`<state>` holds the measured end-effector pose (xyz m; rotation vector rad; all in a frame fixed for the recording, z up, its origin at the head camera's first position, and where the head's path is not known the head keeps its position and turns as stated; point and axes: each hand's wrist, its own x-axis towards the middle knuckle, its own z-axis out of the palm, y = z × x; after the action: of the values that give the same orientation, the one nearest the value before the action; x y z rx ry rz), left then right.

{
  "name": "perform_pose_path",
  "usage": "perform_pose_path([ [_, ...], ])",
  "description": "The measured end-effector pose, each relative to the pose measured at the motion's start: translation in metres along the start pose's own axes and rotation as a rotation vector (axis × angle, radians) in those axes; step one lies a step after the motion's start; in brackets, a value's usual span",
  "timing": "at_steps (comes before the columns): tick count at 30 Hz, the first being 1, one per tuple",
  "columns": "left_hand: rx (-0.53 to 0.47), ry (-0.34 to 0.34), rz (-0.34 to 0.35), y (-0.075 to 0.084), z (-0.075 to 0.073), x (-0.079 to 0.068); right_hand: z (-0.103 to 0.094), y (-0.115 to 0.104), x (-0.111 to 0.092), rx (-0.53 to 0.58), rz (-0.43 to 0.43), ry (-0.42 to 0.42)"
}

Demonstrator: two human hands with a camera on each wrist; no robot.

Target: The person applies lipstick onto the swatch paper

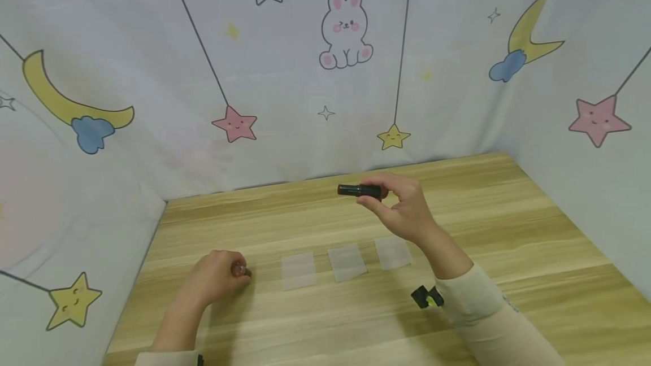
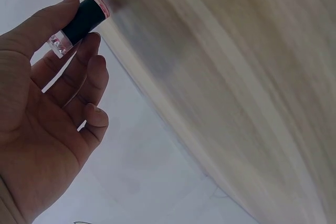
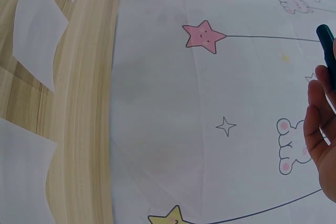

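In the head view, my right hand (image 1: 407, 208) pinches a slim dark lipstick tube (image 1: 360, 190) above the back of the table. Its narrower front end, reddish at the tip, points left. The same tube (image 3: 326, 43) shows at the edge of the right wrist view, by the right hand's (image 3: 323, 124) fingers. My left hand (image 1: 216, 278) is low over the table's left side. Between thumb and fingertips it pinches a short black cap (image 2: 84, 20), cylindrical, with a clear faceted end and a pink rim. The left hand's (image 2: 47, 93) other fingers are loosely bent.
Three white paper squares, the left one (image 1: 298, 270), the middle one (image 1: 347, 262) and the right one (image 1: 393, 252), lie in a row on the wooden table (image 1: 305, 326). A small black and yellow-green object (image 1: 427, 297) sits near the right sleeve. A printed cloth (image 1: 290, 72) walls the back.
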<state>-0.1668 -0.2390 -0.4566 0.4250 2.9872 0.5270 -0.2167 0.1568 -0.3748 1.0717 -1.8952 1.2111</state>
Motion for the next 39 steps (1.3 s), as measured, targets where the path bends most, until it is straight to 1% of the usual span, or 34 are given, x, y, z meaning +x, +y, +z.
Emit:
perform_pose_path([
  [9, 0.018, 0.010, 0.017, -0.001, 0.003, 0.001, 0.000, 0.001, -0.001, -0.004, -0.004, 0.000],
  [23, 0.018, -0.006, 0.001, 0.001, 0.004, 0.002, 0.000, 0.003, -0.003, -0.005, -0.006, 0.006],
  [29, 0.026, 0.004, 0.005, 0.000, 0.004, 0.002, 0.000, 0.004, -0.003, -0.006, -0.008, 0.004],
  [31, 0.040, 0.022, 0.006, 0.000, 0.004, 0.002, 0.000, 0.004, -0.003, -0.008, -0.009, 0.004],
  [32, 0.052, 0.041, 0.012, 0.000, 0.003, 0.001, 0.000, 0.004, -0.003, -0.009, -0.009, 0.004],
  [36, 0.086, 0.147, 0.029, 0.004, -0.001, 0.001, 0.000, 0.003, -0.003, -0.013, -0.009, 0.005],
  [37, 0.085, 0.177, 0.034, 0.006, -0.002, 0.002, 0.000, 0.003, -0.003, -0.013, -0.009, 0.005],
  [39, 0.042, 0.223, 0.040, 0.010, -0.004, 0.005, 0.000, 0.003, -0.003, -0.011, -0.011, 0.005],
])
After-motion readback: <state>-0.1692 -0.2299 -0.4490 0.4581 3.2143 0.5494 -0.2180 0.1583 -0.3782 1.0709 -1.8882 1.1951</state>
